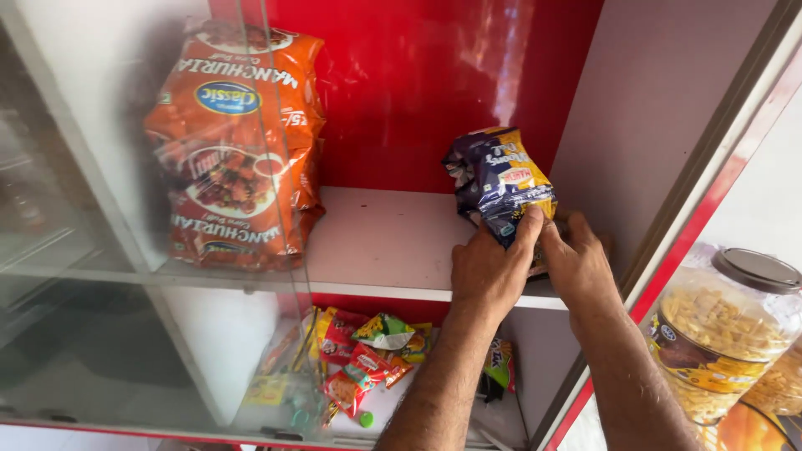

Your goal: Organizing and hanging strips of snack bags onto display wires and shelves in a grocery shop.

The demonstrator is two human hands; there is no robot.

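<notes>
Upper white shelf (393, 242): stack of orange snack bags (234, 142) stands placed at left; dark blue-and-yellow crinkled snack packet (499, 182) at right, upright, apparently not yet let go. Left hand (489, 271) and right hand (576, 263) both grasp its base.

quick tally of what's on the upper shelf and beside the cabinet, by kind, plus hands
orange snack bags: 1 stack, count within it unclear
dark blue and yellow packet: 1, held by the left hand and right hand
clear jar with grey lid: 1
hands: 2
total: 5, taking the stack as 1
</notes>
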